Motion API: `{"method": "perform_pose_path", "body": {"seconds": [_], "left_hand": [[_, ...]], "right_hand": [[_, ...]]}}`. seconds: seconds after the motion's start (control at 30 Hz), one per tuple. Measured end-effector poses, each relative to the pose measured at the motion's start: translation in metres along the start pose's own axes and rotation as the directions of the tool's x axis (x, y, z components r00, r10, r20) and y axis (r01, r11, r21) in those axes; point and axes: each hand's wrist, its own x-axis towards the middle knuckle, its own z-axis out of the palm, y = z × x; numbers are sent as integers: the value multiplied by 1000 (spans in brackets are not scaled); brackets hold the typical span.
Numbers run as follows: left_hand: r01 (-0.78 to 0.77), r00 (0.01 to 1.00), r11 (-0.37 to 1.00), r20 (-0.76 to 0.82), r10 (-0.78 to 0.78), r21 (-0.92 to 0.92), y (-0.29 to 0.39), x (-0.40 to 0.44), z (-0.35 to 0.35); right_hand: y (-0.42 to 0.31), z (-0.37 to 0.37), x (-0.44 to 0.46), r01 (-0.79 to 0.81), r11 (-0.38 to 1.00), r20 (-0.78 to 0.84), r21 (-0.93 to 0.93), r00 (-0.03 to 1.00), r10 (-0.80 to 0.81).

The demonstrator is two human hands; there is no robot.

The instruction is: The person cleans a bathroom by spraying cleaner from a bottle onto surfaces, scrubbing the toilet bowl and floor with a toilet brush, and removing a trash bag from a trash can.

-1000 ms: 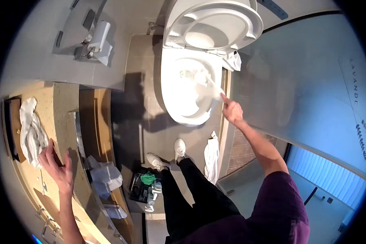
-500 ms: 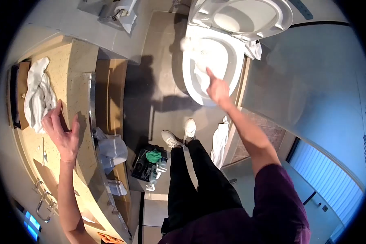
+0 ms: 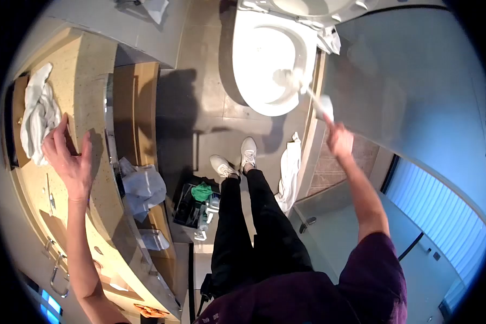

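My right hand (image 3: 340, 141) is closed around the handle end of a white toilet brush (image 3: 312, 97). The brush slants over the front right rim of the toilet bowl (image 3: 242, 81), and its blurred head is at the bowl's inner edge. Whether the bristles touch the bowl I cannot tell. On the stone counter (image 3: 94, 56) at the left, my left hand (image 3: 70, 162) lies with thumb and fingers apart, holding nothing. Its fingertips are beside a crumpled white towel (image 3: 38, 116), perhaps touching it.
A black caddy (image 3: 184, 208) with a green cloth (image 3: 202, 191) and bottles stands on the floor left of my feet. Another white towel (image 3: 290, 173) lies to their right. White cloths (image 3: 144, 186) hang from the shelf under the counter. Frosted glass (image 3: 405, 97) borders the right side.
My right hand has moved right and down, away from above the bowl, swinging the brush head from the bowl's left side to its right front. The view has shifted slightly; my left hand stays put.
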Motion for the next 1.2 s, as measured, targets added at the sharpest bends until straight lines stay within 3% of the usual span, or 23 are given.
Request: {"method": "perform_pose_path", "body": {"seconds": [0.1,0.23,0.3,0.37,0.43,0.57,0.63,0.7,0.77,0.83,0.9,0.97,1.1,1.2], "left_hand": [[39,999,999,36,-40,18,0,-4,2],[1,1000,1000,-18,0,12,-1,0,2],[-45,998,998,-44,47,33,0,0,1],[-15,999,999,-33,16,41,-3,-3,2],[-28,1000,998,-10,29,58,-3,-2,0],[-22,1000,998,-7,23,53,2,-1,-5],[-26,998,999,-63,28,40,2,-2,-3],[-21,1000,999,-20,22,46,-2,-3,-1],[-24,999,1000,-31,24,7,0,-4,-5],[-19,999,999,-31,17,-34,4,1,-7],[-40,999,999,-32,40,2,7,0,-8],[-36,998,999,-43,37,20,11,-1,-7],[-28,998,994,-56,34,104,17,0,-4],[13,999,979,29,-19,204,37,6,-14]], "right_hand": [[-8,-14,56,-32,985,-85,172,995,48],[-42,4,-10,-244,929,187,278,962,197],[-80,24,-60,-240,890,179,388,967,183],[-121,42,-84,-127,767,-17,629,984,177],[-160,11,-68,-242,682,108,690,966,234],[-209,-2,-21,-250,600,14,760,929,369],[-221,13,-1,-281,435,118,855,924,364],[-220,28,13,-341,484,242,806,936,257],[-195,61,19,-272,521,203,809,961,187],[-151,23,17,-382,582,304,718,924,232],[-109,3,3,-292,680,159,672,954,253],[-74,-45,-15,-113,717,-118,688,957,265],[0,-92,15,203,770,-564,605,792,234],[53,-123,78,321,780,-695,537,693,193]]}}
